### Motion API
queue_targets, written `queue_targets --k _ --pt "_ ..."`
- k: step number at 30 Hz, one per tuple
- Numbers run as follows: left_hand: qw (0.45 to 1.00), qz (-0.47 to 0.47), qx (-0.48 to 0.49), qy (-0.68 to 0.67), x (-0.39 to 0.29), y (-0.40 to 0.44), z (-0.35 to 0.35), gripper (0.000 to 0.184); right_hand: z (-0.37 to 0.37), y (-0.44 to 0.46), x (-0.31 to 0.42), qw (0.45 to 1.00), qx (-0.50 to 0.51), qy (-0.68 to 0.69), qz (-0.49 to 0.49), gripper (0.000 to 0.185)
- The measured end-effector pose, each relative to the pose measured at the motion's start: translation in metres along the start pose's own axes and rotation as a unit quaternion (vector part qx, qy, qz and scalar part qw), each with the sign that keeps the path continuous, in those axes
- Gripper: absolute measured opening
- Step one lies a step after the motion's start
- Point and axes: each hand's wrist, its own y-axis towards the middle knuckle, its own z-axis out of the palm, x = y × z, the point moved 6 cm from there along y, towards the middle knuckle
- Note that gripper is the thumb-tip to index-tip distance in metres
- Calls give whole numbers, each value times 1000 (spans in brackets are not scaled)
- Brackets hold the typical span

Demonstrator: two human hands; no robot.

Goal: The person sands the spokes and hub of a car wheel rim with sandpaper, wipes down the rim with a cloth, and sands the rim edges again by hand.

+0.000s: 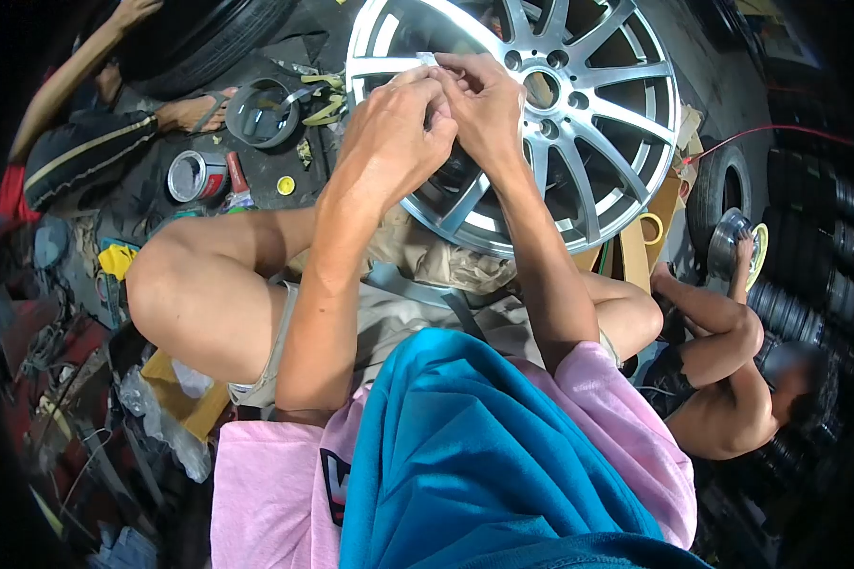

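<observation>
A silver multi-spoke alloy wheel rim leans face up in front of my crossed legs. Over its left spokes my left hand and my right hand meet, fingers curled in a pinch and nearly touching. Between the fingertips shows a small whitish piece, thin and glossy; its kind is unclear. The fingers hide most of it. The rim's centre hole and the lug holes around it are in plain sight, to the right of my right hand.
At left lie a grey ring-shaped container, an opened can and a yellow lid. Another person's foot rests near them. A tape roll lies at right, by a seated person holding a wheel.
</observation>
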Motion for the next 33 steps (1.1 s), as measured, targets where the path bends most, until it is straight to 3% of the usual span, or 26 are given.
queue_targets --k 3,10,19,21,33 --pt "999 -1 3 36 10 1 -9 22 11 3 4 999 13 23 19 18" --pt "1000 -23 -3 13 19 1 -28 21 33 11 26 998 44 -25 -41 18" --pt "999 -29 -1 -19 16 -6 -33 20 33 2 25 999 22 -3 32 19" --pt "997 -68 8 -30 25 -7 -39 19 42 4 34 999 29 -28 -21 20" --pt "997 -60 -10 -41 36 -12 -44 21 51 3 39 998 21 -58 -26 18"
